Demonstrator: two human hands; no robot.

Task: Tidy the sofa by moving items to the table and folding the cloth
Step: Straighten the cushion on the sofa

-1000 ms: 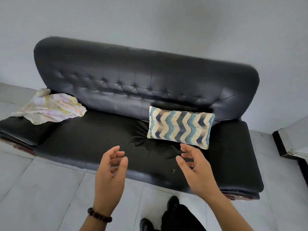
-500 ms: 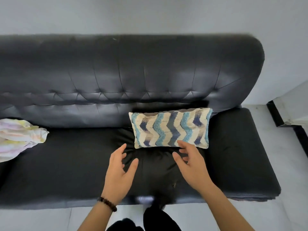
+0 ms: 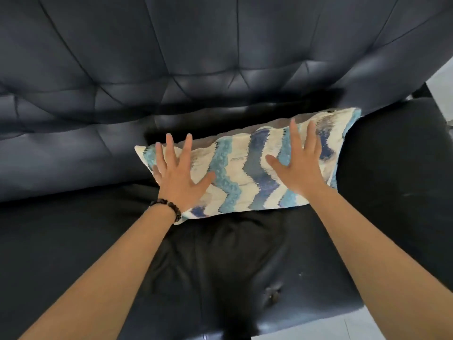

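Observation:
A cream pillow (image 3: 241, 173) with blue and teal zigzag stripes leans against the backrest of the black leather sofa (image 3: 73, 241), on the right half of the seat. My left hand (image 3: 177, 173) lies flat on the pillow's left end, fingers spread and straight. My right hand (image 3: 300, 163) lies flat on its right half, fingers also straight. A dark bead bracelet sits on my left wrist. The pastel cloth is out of view.
The tufted backrest (image 3: 196, 57) fills the top of the view. A small tear (image 3: 270, 294) marks the seat's front right. Pale floor tiles (image 3: 343, 330) show at the bottom right, beyond the seat's front edge.
I have leaned in much closer to the sofa. Both hands moved forward from above the seat onto the pillow's face. The cloth at the left has dropped out of view.

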